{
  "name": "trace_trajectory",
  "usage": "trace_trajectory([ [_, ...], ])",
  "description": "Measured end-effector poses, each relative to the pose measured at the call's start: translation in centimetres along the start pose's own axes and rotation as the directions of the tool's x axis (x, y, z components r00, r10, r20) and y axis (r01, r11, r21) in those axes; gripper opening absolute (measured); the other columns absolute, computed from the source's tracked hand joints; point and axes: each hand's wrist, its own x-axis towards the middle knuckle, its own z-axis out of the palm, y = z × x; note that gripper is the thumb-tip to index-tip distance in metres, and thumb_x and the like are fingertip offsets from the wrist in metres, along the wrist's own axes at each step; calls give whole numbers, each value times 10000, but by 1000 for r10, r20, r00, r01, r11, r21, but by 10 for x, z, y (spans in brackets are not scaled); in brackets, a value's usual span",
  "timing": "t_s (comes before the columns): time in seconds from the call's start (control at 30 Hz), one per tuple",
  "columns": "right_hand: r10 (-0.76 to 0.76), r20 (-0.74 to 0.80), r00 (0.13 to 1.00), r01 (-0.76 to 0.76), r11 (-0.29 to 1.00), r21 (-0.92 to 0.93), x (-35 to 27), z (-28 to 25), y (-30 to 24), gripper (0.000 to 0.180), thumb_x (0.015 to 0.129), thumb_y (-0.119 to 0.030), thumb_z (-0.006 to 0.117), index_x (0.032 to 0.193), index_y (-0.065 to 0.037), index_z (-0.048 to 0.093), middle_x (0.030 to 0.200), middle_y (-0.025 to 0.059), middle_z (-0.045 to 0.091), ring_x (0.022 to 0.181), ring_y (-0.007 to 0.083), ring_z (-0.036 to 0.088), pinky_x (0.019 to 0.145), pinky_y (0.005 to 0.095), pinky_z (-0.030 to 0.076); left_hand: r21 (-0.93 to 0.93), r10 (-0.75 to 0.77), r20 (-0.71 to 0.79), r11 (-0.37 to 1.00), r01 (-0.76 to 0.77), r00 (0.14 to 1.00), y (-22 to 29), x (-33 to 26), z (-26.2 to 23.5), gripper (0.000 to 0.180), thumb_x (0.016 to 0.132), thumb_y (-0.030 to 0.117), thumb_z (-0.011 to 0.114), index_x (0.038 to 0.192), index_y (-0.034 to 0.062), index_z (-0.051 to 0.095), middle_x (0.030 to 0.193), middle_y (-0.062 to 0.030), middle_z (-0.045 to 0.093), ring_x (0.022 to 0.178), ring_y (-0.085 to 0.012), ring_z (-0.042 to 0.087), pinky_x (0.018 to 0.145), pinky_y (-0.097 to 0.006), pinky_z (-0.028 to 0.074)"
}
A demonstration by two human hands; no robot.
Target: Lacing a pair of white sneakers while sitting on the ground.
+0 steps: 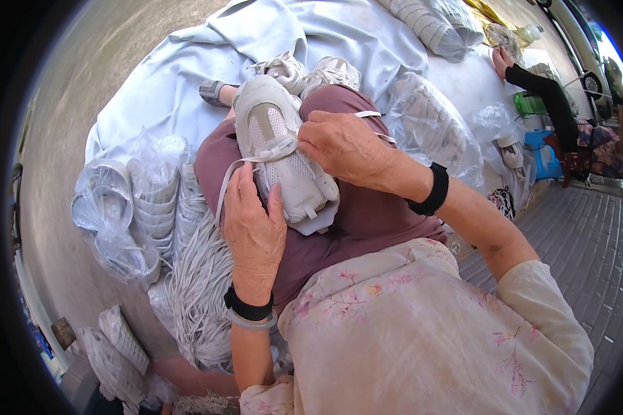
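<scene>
A pale beige sneaker (294, 182) with mesh panels lies sole-down across my lap, its toe pointing away from me. A flat off-white shoelace (277, 148) crosses its upper, and one loose end hangs down on the left side. My right hand (346, 151) is closed in a pinch on the lace at the shoe's right edge. Another length of lace trails behind that hand over my right knee. My left hand (254, 232) rests against the shoe's left side, fingers stretched and thumb apart, fingertips close to the loose lace.
A thick bundle of laces (204, 290) lies left of my leg. Beside it are bagged shoes (121, 207). Two more sneakers (329, 72) sit beyond my knees on a pale blue sheet (173, 83). More plastic-wrapped shoes (432, 117) lie right. Another person's arm (547, 90) reaches in at far right.
</scene>
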Motion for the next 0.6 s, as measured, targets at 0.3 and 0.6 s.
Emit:
trace_trajectory([
  [0.3,131,1,991,-130,986,107,-1,-5,1,215,837,-178,653,947,-2,599,883,153,551,798,324,603,708,401,484,142,-108,150,986,87,983,0,5,5,451,866,59,496,1289,-77,421,1259,-270,513,1161,-406,512,980,-448,417],
  [0.6,18,70,997,1,964,-267,-25,-1,-41,368,791,-163,676,1030,64,512,982,164,501,884,303,568,717,363,520,87,-104,75,991,97,992,-3,-2,26,457,791,-26,527,1230,-95,423,1162,-263,523,1083,-410,546,888,-428,478],
])
